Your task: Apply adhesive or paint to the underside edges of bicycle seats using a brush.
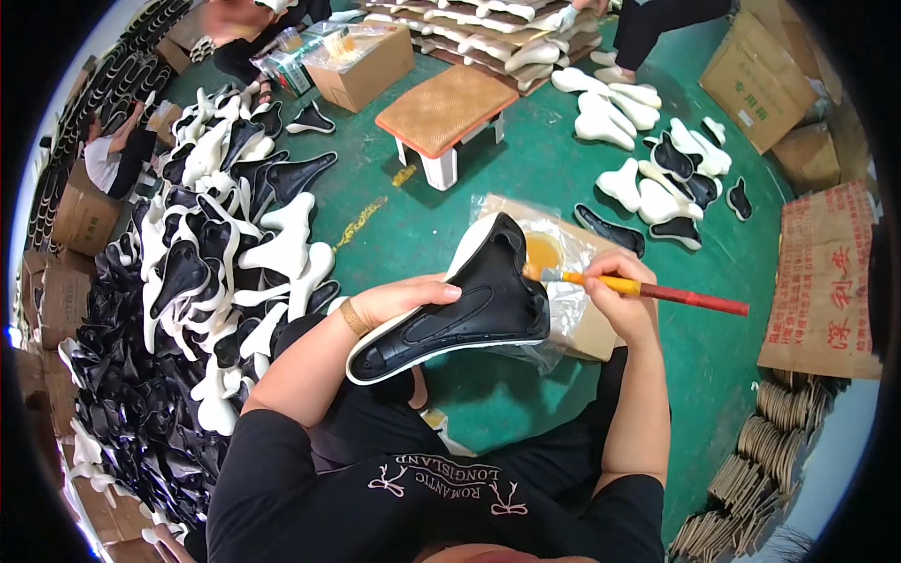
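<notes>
Left hand (399, 300) grips a black saddle (460, 305) over the green floor (526, 178); right hand (615, 286) clasps a brush (648, 291) touching its edge, beside a glue box (587, 324)

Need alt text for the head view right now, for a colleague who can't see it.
Seen from above, a seated person's left hand holds a black saddle-shaped shell with a white rim, while the right hand touches a brush with a yellow and red handle to its edge. A heap of black and white shells lies on the green floor to the person's left.
</notes>
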A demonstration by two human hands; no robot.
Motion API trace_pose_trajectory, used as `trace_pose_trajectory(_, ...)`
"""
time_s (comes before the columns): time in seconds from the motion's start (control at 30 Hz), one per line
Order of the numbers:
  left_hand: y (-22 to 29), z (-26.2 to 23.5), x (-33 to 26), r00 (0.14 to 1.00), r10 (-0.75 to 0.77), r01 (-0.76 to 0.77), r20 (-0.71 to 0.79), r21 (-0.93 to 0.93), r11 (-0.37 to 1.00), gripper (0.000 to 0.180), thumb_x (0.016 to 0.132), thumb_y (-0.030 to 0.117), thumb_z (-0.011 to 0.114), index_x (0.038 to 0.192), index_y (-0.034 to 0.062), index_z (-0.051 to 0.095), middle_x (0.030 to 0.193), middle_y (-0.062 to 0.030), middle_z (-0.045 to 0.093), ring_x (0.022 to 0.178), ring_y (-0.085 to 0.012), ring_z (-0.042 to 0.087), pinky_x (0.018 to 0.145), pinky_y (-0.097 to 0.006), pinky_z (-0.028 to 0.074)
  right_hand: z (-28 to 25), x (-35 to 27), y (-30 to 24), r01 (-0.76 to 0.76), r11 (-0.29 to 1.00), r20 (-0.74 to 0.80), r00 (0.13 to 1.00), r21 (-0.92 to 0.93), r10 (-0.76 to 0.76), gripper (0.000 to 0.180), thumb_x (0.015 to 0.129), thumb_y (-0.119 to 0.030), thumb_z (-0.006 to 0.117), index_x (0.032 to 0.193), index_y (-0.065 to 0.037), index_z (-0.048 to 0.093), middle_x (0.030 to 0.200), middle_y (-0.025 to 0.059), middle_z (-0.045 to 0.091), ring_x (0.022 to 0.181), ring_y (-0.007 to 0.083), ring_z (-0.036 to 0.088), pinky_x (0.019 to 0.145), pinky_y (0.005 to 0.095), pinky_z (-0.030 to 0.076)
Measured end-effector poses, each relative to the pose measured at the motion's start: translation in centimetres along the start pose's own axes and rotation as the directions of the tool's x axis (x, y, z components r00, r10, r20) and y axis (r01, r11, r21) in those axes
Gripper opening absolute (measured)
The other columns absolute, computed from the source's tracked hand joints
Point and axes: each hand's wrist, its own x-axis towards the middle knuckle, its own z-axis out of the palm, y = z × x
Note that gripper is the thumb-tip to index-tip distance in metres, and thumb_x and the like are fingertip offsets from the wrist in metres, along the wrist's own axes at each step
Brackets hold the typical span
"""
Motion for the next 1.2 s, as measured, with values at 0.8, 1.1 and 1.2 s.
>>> trace_pose_trajectory(0.8, 0.2, -1.2, -0.6, 0.985, 0.172, -0.172, 0.016, 0.027, 0.985, 0.067, 0.097, 0.032, 0.060, 0.149, 0.0021, 0.032, 0.131, -0.0105, 0.058, 0.106, -0.0116, 0.064, 0.090, -0.027, 0.054, -2.1, -0.9, 0.9, -0.219, 0.939, -0.226, 0.933, 0.264, 0.281, 0.005, 0.087, 0.000, 0.063, 0.091, 0.001, 0.062, 0.082, 0.0050, 0.062, 0.071, 0.0111, 0.059, 0.068, 0.0250, 0.050)
trace_pose_trajectory(1.1, -0.2, -0.8, -0.9, 0.961, 0.270, -0.274, -0.067, -0.072, 0.959, 0.059, 0.094, 0.038, 0.063, 0.137, 0.0001, 0.049, 0.121, -0.0136, 0.065, 0.097, -0.0175, 0.069, 0.086, -0.029, 0.057, -2.1, -1.0, 0.1, -0.226, 0.910, -0.307, 0.890, 0.346, 0.338, 0.006, 0.088, -0.002, 0.063, 0.093, 0.000, 0.063, 0.082, 0.0048, 0.063, 0.071, 0.0113, 0.061, 0.066, 0.0249, 0.051)
trace_pose_trajectory(1.2, -0.3, -0.8, -0.6, 0.954, 0.295, -0.298, -0.046, -0.105, 0.949, 0.062, 0.093, 0.037, 0.064, 0.140, 0.0005, 0.045, 0.123, -0.0134, 0.064, 0.099, -0.0172, 0.069, 0.086, -0.029, 0.057, -1.9, -1.0, 0.4, -0.218, 0.913, -0.321, 0.887, 0.345, 0.333, 0.007, 0.088, -0.003, 0.062, 0.095, 0.000, 0.063, 0.082, 0.0050, 0.063, 0.071, 0.0113, 0.061, 0.065, 0.0258, 0.052)
